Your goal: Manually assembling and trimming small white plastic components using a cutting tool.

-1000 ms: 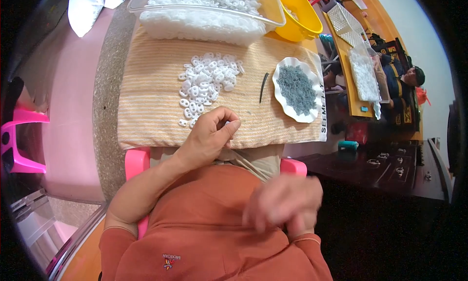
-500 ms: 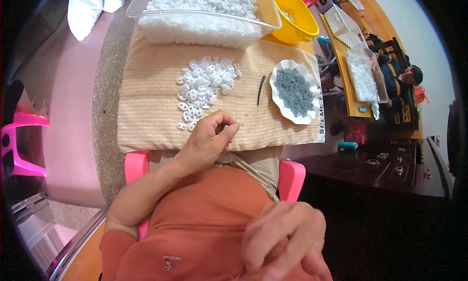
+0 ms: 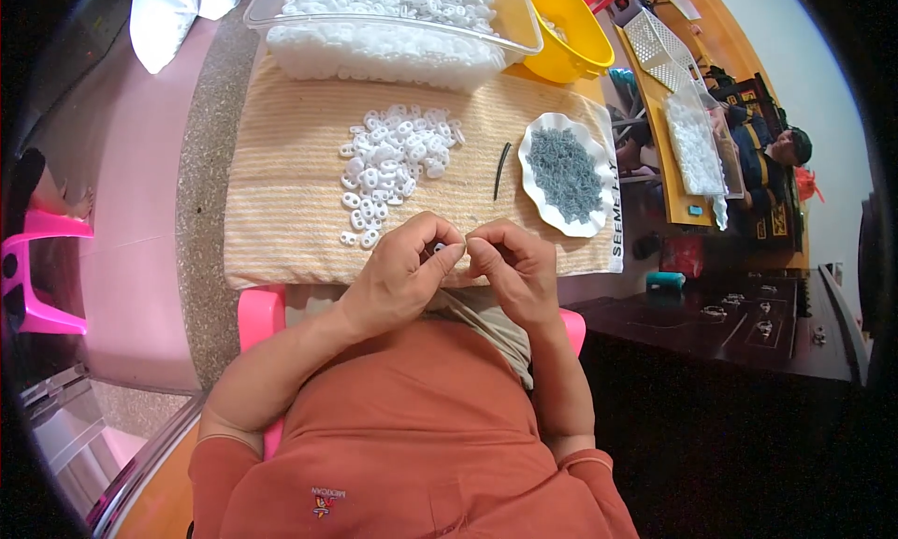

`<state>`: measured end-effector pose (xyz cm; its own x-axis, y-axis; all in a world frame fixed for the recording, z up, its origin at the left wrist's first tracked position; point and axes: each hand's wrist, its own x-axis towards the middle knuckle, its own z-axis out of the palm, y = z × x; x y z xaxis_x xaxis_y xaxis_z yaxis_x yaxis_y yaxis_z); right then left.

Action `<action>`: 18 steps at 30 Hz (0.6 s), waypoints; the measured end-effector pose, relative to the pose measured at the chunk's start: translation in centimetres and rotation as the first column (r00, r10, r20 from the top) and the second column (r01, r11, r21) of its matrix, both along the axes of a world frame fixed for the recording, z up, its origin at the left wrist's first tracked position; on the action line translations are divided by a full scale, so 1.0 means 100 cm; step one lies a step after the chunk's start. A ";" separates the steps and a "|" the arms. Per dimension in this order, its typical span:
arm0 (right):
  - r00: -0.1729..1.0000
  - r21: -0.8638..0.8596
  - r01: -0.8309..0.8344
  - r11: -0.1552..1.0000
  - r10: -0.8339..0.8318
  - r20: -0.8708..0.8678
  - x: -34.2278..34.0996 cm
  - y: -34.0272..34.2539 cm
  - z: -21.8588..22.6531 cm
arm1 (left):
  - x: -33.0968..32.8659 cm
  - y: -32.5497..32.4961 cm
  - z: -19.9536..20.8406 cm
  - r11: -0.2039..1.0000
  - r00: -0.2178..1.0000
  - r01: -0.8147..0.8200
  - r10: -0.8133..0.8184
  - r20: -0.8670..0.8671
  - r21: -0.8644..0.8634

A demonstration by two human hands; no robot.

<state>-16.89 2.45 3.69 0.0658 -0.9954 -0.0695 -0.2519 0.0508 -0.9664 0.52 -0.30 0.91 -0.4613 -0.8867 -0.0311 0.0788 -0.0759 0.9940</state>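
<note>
One small white two-hole plastic piece [image 3: 439, 247] shows inside the left hand [image 3: 398, 270], whose grip is closed in a thumb-and-forefinger pinch around it. It looks light and stiff, smooth enough to slip, and not especially fragile; its outer edges seem the best hold, leaving the holes clear. Just beside it, the right hand [image 3: 524, 273] brings thumb and forefinger together at the left fingertips; whether that grip has something tiny between its tips I cannot tell, as the fingers hide it. Just beyond the left grip, a loose pile of white two-hole pieces [image 3: 398, 151] lies on the striped towel [image 3: 281, 184]. Ahead of the right grip are a thin black strip [image 3: 501, 171] and, farther right, a scalloped white dish [image 3: 585, 229] of tiny grey pieces [image 3: 564, 174], probably soft. Farthest from both grips stands a clear plastic bin [image 3: 510, 11].
</note>
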 end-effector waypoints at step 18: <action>0.936 -0.265 -0.163 0.950 0.064 -0.345 -0.005 -0.003 -0.007 | 0.000 -0.002 0.000 0.985 0.989 0.117 -0.103 -0.110 0.127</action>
